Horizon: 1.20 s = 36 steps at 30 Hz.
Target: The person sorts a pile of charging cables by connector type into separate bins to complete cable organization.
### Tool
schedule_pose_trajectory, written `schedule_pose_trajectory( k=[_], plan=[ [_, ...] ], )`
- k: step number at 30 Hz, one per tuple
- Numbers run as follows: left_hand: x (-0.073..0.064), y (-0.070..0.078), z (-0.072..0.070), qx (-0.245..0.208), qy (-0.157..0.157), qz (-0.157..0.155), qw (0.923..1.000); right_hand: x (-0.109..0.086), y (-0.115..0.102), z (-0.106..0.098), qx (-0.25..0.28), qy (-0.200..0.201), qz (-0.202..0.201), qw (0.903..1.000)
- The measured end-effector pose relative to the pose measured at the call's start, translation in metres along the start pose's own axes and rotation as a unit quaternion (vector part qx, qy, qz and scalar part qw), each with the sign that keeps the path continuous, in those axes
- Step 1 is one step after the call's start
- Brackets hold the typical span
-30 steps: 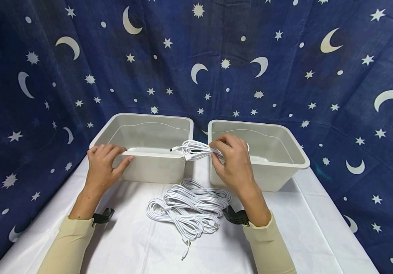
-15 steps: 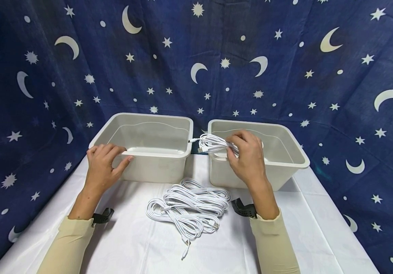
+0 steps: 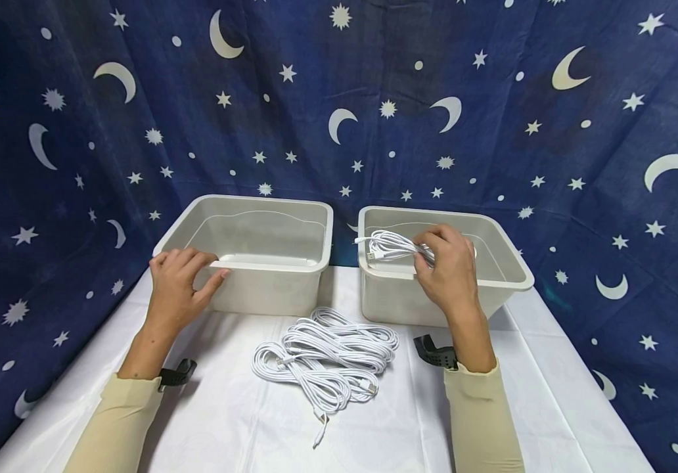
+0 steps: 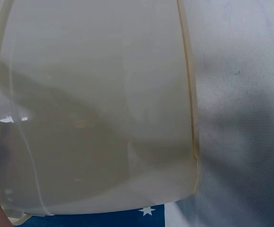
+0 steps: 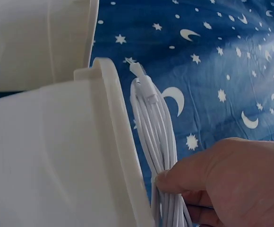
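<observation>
My right hand (image 3: 450, 268) pinches a coiled white USB cable (image 3: 391, 246) between thumb and fingers, above the front rim of the right grey bin (image 3: 416, 303). In the right wrist view, the cable (image 5: 151, 123) hangs beside the bin's rim with one plug at its end. My left hand (image 3: 178, 284) grips the front rim of the left grey bin (image 3: 268, 292), fingers over the edge and thumb on the outer side. The left wrist view shows mostly that bin's wall (image 4: 94, 109). Several more coiled white cables (image 3: 330, 358) lie in a pile on the table before the bins.
A white cloth (image 3: 226, 420) covers the table. Behind and to both sides hangs a dark blue curtain (image 3: 386, 66) with moons and stars. A narrow gap separates the two bins. Each wrist wears a black band.
My right hand has carried the coiled cable rightward, from over the gap between the bins to over the right bin. My left hand and the cable pile stay put.
</observation>
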<state>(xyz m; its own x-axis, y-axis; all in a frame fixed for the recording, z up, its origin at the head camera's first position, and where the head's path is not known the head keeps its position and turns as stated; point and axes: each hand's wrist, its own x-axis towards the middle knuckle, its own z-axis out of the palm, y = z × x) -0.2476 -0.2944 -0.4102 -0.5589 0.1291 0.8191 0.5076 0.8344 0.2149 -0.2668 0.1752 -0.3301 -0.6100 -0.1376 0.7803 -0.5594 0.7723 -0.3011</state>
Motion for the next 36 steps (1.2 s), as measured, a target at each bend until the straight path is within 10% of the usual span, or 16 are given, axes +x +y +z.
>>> schedule_pose_trajectory(
  k=[26, 36],
  plan=[
    [0.001, 0.001, 0.000, 0.000, 0.002, 0.002, 1.0000, -0.004, 0.025, -0.008, -0.039, -0.039, 0.074, 0.9957],
    [0.000, 0.001, -0.001, 0.001, -0.002, 0.000, 1.0000, -0.006, 0.013, -0.013, -0.005, -0.011, 0.036, 0.9993]
  ],
)
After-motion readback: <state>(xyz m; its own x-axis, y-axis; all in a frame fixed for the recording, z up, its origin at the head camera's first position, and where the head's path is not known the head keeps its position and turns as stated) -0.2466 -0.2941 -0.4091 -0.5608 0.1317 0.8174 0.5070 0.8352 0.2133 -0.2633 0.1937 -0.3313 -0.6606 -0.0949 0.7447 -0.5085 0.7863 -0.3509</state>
